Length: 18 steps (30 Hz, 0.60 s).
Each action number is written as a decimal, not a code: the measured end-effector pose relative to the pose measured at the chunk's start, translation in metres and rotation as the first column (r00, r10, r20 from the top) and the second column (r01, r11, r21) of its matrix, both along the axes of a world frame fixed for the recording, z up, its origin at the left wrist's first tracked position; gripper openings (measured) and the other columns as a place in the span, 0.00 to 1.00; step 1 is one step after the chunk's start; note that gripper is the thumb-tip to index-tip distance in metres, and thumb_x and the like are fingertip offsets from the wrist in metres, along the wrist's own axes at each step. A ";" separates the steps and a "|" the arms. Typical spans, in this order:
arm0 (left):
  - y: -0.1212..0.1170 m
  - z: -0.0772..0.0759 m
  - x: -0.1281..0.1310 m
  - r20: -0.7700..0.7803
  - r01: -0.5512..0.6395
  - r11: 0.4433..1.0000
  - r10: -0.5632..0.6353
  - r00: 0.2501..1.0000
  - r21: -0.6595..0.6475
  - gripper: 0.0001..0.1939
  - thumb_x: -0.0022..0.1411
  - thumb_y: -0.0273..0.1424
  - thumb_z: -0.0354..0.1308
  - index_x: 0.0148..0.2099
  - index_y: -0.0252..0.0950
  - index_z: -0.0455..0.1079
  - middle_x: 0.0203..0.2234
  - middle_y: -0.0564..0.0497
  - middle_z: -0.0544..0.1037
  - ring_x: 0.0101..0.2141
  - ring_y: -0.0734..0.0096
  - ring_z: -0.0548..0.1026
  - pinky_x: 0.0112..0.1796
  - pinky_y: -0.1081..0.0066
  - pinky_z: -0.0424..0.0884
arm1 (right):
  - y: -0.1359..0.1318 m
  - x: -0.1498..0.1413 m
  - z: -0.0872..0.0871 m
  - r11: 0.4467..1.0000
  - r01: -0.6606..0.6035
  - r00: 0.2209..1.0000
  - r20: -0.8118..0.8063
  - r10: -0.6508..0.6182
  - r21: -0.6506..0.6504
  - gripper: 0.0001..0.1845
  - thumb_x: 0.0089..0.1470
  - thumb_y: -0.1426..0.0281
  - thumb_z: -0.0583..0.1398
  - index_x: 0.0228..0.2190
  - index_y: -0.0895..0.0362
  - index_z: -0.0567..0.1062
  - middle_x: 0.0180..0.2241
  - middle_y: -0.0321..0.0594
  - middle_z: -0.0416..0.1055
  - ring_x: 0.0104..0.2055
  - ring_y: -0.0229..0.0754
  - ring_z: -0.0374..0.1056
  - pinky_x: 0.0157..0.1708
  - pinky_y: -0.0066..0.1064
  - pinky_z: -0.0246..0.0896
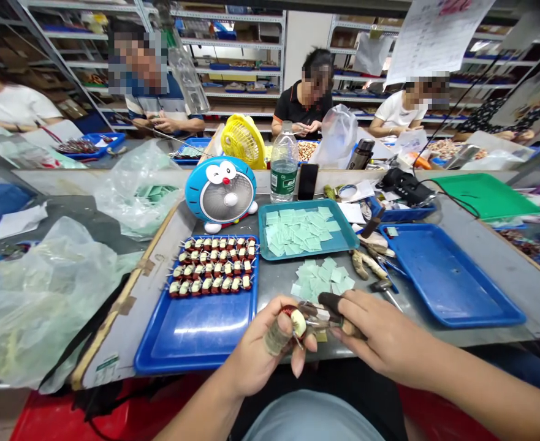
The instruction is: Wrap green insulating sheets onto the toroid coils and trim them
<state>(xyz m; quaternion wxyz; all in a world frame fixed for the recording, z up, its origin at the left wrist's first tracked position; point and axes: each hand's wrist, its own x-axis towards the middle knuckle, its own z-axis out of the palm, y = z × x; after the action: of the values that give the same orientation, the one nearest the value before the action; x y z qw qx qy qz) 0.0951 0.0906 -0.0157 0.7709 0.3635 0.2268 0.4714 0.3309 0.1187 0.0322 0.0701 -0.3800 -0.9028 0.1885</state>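
Head view: the person's left hand (263,349) pinches a small round copper coil (297,323) between thumb and fingers, just to the right of a blue tray (196,335). One finger has tape on it. The right hand (384,327) has its fingers pressed together around small dark-handled pliers (338,309), right by the coil. Rows of little coils (209,264) sit on the blue tray, and pale green paper squares (322,275) lie just beside it.
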 end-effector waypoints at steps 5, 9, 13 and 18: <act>-0.009 -0.001 0.015 0.101 -0.064 0.996 0.070 0.992 -0.064 0.21 0.68 0.49 0.56 0.44 0.35 0.66 0.29 0.46 0.81 0.16 0.82 0.70 0.20 0.82 0.66 | -0.007 0.004 -0.021 0.981 0.032 0.998 -0.062 -0.020 0.190 0.07 0.61 0.76 0.57 0.34 0.55 0.63 0.34 0.40 0.63 0.35 0.46 0.58 0.34 0.36 0.54; -0.019 0.002 0.020 0.147 -0.068 0.983 0.094 0.985 -0.171 0.20 0.69 0.49 0.54 0.42 0.35 0.65 0.28 0.48 0.80 0.15 0.84 0.68 0.21 0.82 0.64 | -0.014 0.004 -0.031 0.924 0.073 0.997 -0.036 -0.065 0.375 0.06 0.58 0.79 0.56 0.35 0.56 0.66 0.36 0.45 0.65 0.35 0.48 0.57 0.34 0.38 0.54; -0.026 0.004 0.016 0.071 -0.055 0.991 0.064 0.995 -0.119 0.20 0.68 0.49 0.56 0.43 0.34 0.66 0.29 0.47 0.81 0.17 0.83 0.69 0.22 0.82 0.63 | -0.030 -0.003 -0.033 0.974 0.096 0.993 -0.084 -0.080 0.205 0.05 0.60 0.77 0.56 0.34 0.56 0.65 0.34 0.42 0.64 0.35 0.46 0.59 0.33 0.36 0.56; -0.030 -0.001 0.015 0.066 -0.072 0.995 0.076 0.995 -0.067 0.22 0.67 0.50 0.56 0.44 0.34 0.67 0.31 0.47 0.81 0.18 0.82 0.70 0.21 0.81 0.64 | -0.045 -0.007 -0.048 0.958 0.185 0.975 -0.166 -0.151 0.218 0.04 0.61 0.76 0.55 0.39 0.56 0.66 0.35 0.42 0.64 0.35 0.46 0.60 0.32 0.37 0.58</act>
<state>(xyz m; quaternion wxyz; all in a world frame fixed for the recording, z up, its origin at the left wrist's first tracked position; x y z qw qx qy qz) 0.1103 0.0610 -0.0169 0.7716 0.3133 0.2287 0.5042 0.3239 0.0737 -0.0154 0.1965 -0.4297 -0.8753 0.1029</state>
